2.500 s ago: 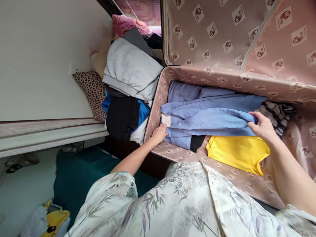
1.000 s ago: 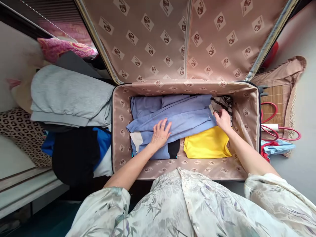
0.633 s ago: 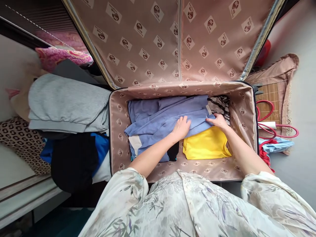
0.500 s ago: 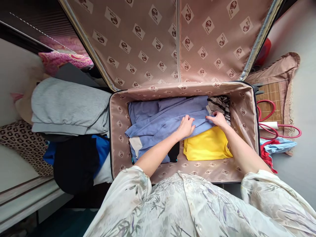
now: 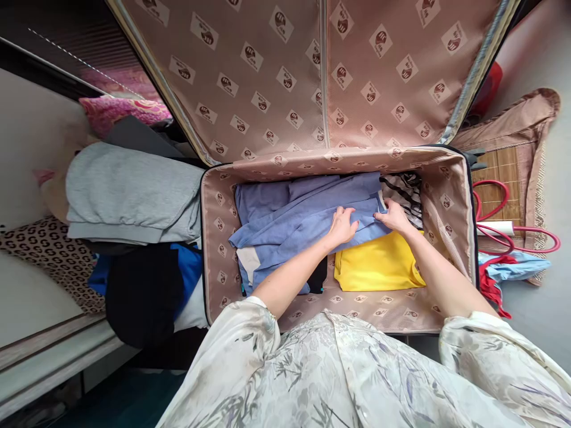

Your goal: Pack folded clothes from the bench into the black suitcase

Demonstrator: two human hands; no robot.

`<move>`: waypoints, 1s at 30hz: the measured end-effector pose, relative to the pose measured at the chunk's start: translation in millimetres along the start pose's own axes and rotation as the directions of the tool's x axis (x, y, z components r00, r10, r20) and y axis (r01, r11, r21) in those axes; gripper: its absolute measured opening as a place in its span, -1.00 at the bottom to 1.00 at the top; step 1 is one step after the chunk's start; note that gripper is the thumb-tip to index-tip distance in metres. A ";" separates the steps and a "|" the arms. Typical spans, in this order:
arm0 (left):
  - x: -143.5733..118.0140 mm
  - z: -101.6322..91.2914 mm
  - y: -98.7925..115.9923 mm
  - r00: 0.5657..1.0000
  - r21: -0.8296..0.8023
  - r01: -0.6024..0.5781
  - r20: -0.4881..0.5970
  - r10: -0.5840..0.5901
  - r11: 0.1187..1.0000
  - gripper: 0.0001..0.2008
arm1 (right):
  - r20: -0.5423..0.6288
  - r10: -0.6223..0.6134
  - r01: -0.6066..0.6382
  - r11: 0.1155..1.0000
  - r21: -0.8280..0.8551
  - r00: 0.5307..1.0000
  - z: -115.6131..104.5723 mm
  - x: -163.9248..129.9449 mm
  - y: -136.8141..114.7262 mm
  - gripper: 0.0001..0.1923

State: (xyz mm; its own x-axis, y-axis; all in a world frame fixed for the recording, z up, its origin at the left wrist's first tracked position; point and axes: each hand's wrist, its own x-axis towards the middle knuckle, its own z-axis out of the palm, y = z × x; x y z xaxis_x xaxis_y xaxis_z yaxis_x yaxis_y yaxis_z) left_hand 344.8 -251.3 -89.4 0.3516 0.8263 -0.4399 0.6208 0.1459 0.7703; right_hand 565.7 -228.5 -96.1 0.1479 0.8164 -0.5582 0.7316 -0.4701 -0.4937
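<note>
A blue long garment (image 5: 281, 229) with a pale patch at its lower left lies spread inside the open suitcase (image 5: 218, 249). My left hand (image 5: 342, 227) rests on this cloth, thumb and fingers apart. At the garment's right end, my right hand (image 5: 393, 215) has its thumb over the edge and its fingers beside a white strip, closed on the cloth. Just below the hands is a folded yellow garment (image 5: 375, 261). A black-and-white patterned cloth (image 5: 404, 190) sits in the far right corner. Part of a black item (image 5: 318, 276) shows beneath my left forearm.
The suitcase lid (image 5: 267, 77) stands raised at the back. Left of the case are folded grey clothes (image 5: 129, 193), a black garment (image 5: 140, 297) and a patterned cushion (image 5: 49, 258). To the right lie a red cord (image 5: 555, 241) and light blue cloth (image 5: 513, 267).
The view has shifted slightly, moving the scene a little to the right. Both hands stay at nearly the same places on the blue garment, with small finger movements.
</note>
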 end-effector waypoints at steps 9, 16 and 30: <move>-4.1 -17.4 35.5 0.922 -0.833 0.355 0.239 -0.304 0.424 -0.26 | 0.445 -0.228 -0.128 0.760 0.637 0.866 -17.8 -51.0 -52.3 -0.19; -80.7 -60.7 -7.2 0.951 -0.989 0.102 0.066 -0.300 0.105 -0.09 | 0.352 -0.479 0.362 0.865 0.348 0.805 80.2 -109.8 -117.9 0.11; -93.6 -71.7 -90.0 0.752 -0.552 0.246 -0.410 -0.516 0.797 -0.83 | 0.468 -0.572 0.438 0.819 0.371 0.673 139.2 -81.9 -94.5 0.07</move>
State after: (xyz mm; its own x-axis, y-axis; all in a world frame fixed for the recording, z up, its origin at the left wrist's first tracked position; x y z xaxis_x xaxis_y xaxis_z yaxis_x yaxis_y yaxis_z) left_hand 205.8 -302.8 -84.4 -0.3429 0.7693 -0.5391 0.1941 0.6195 0.7606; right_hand 391.8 -297.6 -96.6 -0.6309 0.6615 -0.4054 0.4168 -0.1518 -0.8962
